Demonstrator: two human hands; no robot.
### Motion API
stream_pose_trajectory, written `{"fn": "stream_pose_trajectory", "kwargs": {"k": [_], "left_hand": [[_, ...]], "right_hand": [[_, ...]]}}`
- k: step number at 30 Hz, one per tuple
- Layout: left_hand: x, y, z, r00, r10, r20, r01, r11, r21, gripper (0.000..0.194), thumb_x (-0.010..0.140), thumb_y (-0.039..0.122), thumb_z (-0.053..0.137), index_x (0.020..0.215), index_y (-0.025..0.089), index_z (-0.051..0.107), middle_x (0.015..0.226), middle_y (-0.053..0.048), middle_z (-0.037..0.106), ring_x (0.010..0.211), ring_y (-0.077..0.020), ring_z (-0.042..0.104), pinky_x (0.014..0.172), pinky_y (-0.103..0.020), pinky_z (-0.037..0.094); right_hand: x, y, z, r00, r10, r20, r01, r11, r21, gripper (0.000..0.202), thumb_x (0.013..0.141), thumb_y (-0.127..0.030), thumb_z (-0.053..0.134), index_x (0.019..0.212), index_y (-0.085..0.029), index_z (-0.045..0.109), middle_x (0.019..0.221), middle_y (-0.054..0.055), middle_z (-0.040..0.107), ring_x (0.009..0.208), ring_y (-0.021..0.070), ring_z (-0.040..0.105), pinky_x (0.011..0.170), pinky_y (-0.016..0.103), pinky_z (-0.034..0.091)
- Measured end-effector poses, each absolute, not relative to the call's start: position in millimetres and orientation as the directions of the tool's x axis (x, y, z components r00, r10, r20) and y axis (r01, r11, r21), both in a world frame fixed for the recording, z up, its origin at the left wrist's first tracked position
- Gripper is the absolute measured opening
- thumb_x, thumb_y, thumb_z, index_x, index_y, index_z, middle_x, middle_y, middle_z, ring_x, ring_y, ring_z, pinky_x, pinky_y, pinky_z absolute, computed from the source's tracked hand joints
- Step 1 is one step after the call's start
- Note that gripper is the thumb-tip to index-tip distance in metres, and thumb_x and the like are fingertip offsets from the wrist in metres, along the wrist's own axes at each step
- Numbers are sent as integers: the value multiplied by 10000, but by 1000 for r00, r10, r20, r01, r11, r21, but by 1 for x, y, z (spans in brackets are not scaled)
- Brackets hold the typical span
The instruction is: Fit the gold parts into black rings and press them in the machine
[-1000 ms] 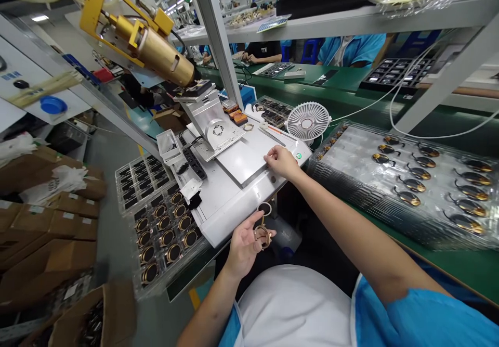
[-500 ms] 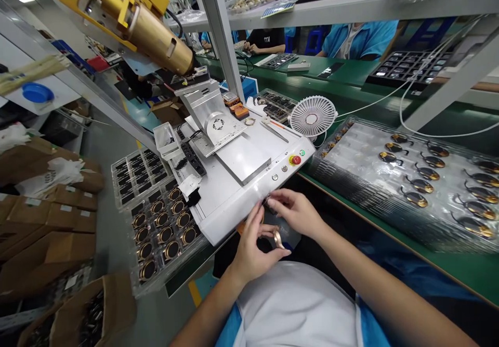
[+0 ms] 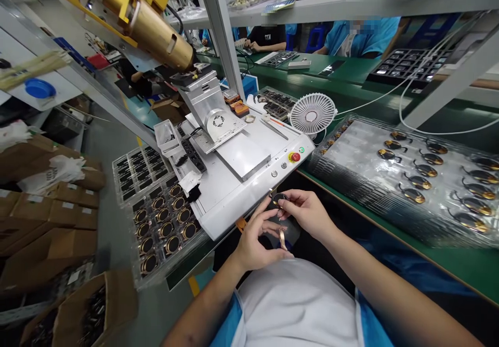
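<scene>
Fingers (image 3: 299,195) clamp a dark disc (image 3: 279,200) in the right hand (image 3: 310,214), a gold ring (image 3: 282,239) in the curled left hand (image 3: 253,245).

Both bare forearms reach in from the lower corners of the view and angle toward each other, bringing the hands close together in front of the white-shirted torso. The bare left hand (image 3: 259,238) is turned partly palm-inward, its fingers spread and curved with the thumb below them. The bare right hand (image 3: 306,211) comes in from the other side, thumb and index finger pinched together near the left fingertips.
</scene>
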State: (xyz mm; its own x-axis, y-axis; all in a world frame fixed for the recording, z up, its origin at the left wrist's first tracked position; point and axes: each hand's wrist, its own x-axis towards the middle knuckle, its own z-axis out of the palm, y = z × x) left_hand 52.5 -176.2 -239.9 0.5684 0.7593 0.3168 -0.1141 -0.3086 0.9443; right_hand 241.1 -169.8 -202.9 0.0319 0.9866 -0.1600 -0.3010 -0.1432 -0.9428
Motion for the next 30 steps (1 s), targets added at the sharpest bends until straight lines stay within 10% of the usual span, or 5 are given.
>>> {"fn": "stream_pose_trajectory", "kwargs": {"k": [12,19,30], "left_hand": [[36,-162,-235,745,555,370,320,-785,531,845,869,290,783,1572,255,314,1569,-207,502,1263,-336,679,989,-457,624],[43,-163,-242,504,801,323,-113,-309,944,590,791,260,868,1342,266,656,1496,-160,590,1127,-264,751,979,-384,627],[49,-167,-259,367,918,151,-457,36,889,524,672,274,955,1164,268,773,1240,-102,775,1066,-241,772,915,-338,635]], "right_hand": [[249,-173,-202,-74,969,-236,-346,-247,-905,487,586,-499,965,792,-128,725,666,32,715,601,144,693,600,252,599],[245,-178,-204,-64,956,-286,-392,-288,-874,484,571,-482,976,694,-150,645,564,-13,643,497,85,564,506,198,506],[215,-192,-195,-131,906,-403,-470,-415,-779,480,492,-300,970,663,-176,540,616,-21,646,555,114,596,574,238,503]]}}
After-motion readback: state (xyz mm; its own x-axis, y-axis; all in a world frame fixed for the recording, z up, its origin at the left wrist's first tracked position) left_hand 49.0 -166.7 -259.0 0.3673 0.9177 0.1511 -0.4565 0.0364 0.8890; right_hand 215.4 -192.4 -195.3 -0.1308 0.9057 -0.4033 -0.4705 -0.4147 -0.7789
